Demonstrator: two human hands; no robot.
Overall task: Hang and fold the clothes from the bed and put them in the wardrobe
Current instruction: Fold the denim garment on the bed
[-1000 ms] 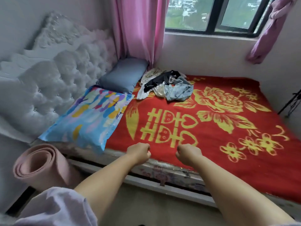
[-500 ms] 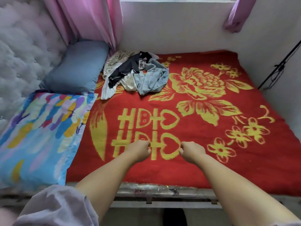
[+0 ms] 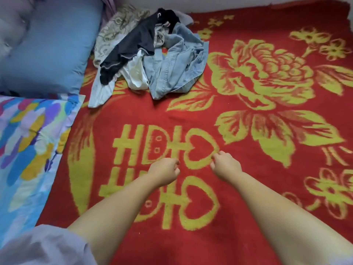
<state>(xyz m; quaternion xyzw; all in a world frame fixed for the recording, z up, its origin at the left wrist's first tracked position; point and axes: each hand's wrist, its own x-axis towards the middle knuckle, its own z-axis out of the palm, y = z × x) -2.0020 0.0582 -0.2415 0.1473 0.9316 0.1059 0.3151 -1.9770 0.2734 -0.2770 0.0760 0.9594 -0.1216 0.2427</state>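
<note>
A heap of clothes lies at the far left of the bed: a black garment (image 3: 133, 46) on top, a light blue denim piece (image 3: 177, 67), a white piece (image 3: 135, 73) and a beige patterned one (image 3: 114, 29) behind. My left hand (image 3: 164, 172) and my right hand (image 3: 225, 165) hover side by side over the red blanket (image 3: 238, 226), well short of the heap. Both are curled into fists and hold nothing.
A blue pillow (image 3: 49, 52) lies at the far left, next to the clothes. A multicoloured pillow (image 3: 28, 150) lies nearer on the left. The red blanket with yellow flowers covers the bed out to the right.
The view has moved forward and down over the bed, so the window and headboard have dropped out of sight. Both fists have travelled out over the blanket toward the clothes.
</note>
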